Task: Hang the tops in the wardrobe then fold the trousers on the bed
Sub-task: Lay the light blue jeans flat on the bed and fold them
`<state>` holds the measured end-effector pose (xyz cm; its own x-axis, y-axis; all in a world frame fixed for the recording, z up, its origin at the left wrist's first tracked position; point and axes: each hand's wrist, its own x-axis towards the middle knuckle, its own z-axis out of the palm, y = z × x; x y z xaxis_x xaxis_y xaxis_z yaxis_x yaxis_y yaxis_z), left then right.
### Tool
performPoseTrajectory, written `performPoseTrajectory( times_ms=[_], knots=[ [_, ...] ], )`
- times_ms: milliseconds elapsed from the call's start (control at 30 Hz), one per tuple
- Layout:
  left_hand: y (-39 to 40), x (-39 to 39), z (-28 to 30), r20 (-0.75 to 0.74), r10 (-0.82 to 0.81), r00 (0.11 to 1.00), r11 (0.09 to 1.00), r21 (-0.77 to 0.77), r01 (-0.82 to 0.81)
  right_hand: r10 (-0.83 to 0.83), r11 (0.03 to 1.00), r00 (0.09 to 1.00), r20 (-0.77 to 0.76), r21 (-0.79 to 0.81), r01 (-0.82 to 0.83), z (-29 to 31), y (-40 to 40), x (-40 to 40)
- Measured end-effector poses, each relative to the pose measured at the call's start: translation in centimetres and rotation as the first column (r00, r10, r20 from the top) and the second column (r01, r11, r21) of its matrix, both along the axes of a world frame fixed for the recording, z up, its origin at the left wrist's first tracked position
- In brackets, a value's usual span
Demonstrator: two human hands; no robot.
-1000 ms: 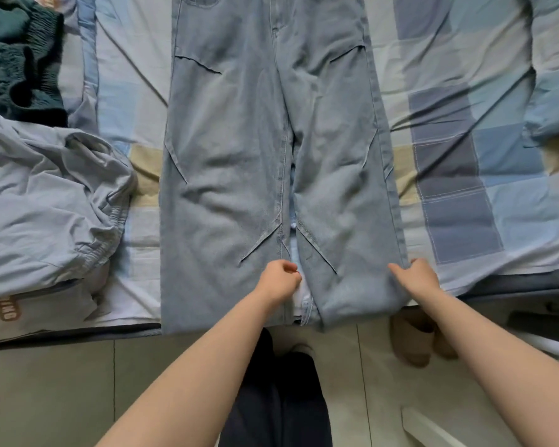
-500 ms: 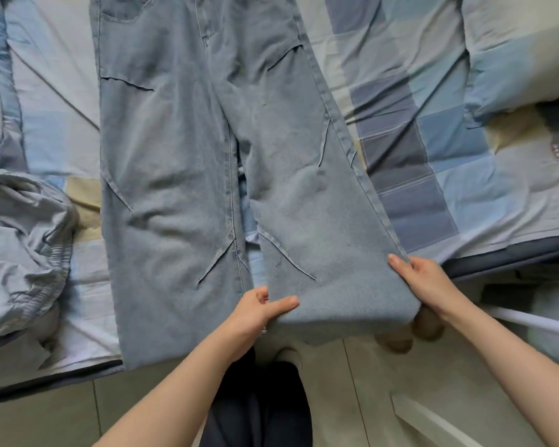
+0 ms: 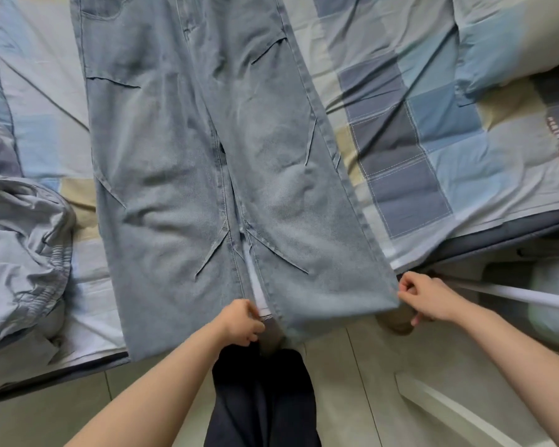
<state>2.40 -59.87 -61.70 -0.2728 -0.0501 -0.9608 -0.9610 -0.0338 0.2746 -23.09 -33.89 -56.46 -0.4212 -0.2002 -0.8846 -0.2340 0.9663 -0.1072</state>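
Standing at the bed's edge, the person has dark trousers [image 3: 262,398] showing below the arms and a pale tiled floor [image 3: 352,382] underfoot. Just ahead of that, the left hand [image 3: 239,322] has its fingers [image 3: 255,330] curled tight on the inner hem corner of the jeans' [image 3: 181,162] right leg, and the right hand [image 3: 425,300] has its fingers [image 3: 407,287] pinched on the outer corner of the same hem. Between the two sets of fingers the hem hangs just past the mattress edge. Beyond the fingers the light-blue jeans lie flat and lengthwise on the bed [image 3: 433,130], legs side by side, waist at the far end. Left of the left fingers lies a crumpled grey garment [image 3: 23,253] on the patchwork sheet; right of the right fingers runs a white rod [image 3: 513,293].
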Motion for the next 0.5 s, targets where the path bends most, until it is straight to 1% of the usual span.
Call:
performPoseTrajectory(
  times_ms=[33,67,100,133,167,233,267,300,333,367,400,433,500],
  knots=[
    [-1.1,-0.7,-0.8,0.004,0.010,1.000,0.999,-0.048,-0.010,0.110,0.992,0.994,0.001,0.068,-0.109,-0.4,-0.8,-0.4],
    [-2.4,-1.8,-1.1,-0.019,0.076,0.997,0.994,-0.079,-0.077,0.199,0.974,0.980,-0.012,0.116,-0.196,-0.7,-1.9,-0.9],
    [-3.8,-3.2,-1.4,-0.057,0.162,0.985,0.980,-0.104,-0.167,0.261,0.958,0.964,-0.046,0.138,-0.253,-1.0,-3.5,-1.6],
    [-5.3,-4.9,-1.4,-0.094,0.248,0.964,0.958,-0.125,-0.259,0.259,0.962,0.961,-0.092,0.116,-0.248,-1.4,-5.1,-2.4],
    [-6.8,-6.7,-1.4,-0.142,0.321,0.936,0.929,-0.146,-0.341,0.195,0.980,0.971,-0.139,0.068,-0.188,-1.8,-6.5,-3.2],
    [-9.9,-10.1,-2.0,-0.211,0.418,0.883,0.872,-0.179,-0.456,-0.020,0.998,0.978,-0.206,-0.058,0.008,-3.2,-8.9,-5.1],
    [-11.2,-11.5,-2.1,-0.238,0.434,0.869,0.851,-0.208,-0.483,-0.146,0.986,0.974,-0.171,-0.110,0.128,-3.6,-9.7,-5.6],
    [-12.5,-13.0,-2.5,-0.263,0.431,0.863,0.835,-0.245,-0.492,-0.277,0.956,0.957,-0.086,-0.128,0.265,-3.9,-10.4,-5.9],
    [-13.6,-14.2,-2.6,-0.280,0.422,0.862,0.823,-0.280,-0.494,-0.392,0.914,0.920,0.014,-0.109,0.391,-4.0,-10.6,-5.8],
    [-14.6,-15.3,-2.7,-0.300,0.425,0.854,0.808,-0.300,-0.507,-0.456,0.886,0.886,0.084,-0.056,0.461,-3.7,-10.9,-5.4],
    [-15.3,-16.2,-2.5,-0.311,0.446,0.839,0.794,-0.297,-0.531,-0.464,0.883,0.875,0.140,-0.010,0.470,-3.2,-10.7,-4.6],
    [-15.8,-17.0,-2.5,-0.314,0.474,0.823,0.784,-0.275,-0.556,-0.440,0.896,0.875,0.201,0.026,0.444,-3.1,-10.3,-3.7],
    [-16.4,-17.9,-2.5,-0.283,0.527,0.801,0.789,-0.186,-0.585,-0.339,0.938,0.874,0.349,0.052,0.343,-2.8,-9.0,-1.7]
  ],
)
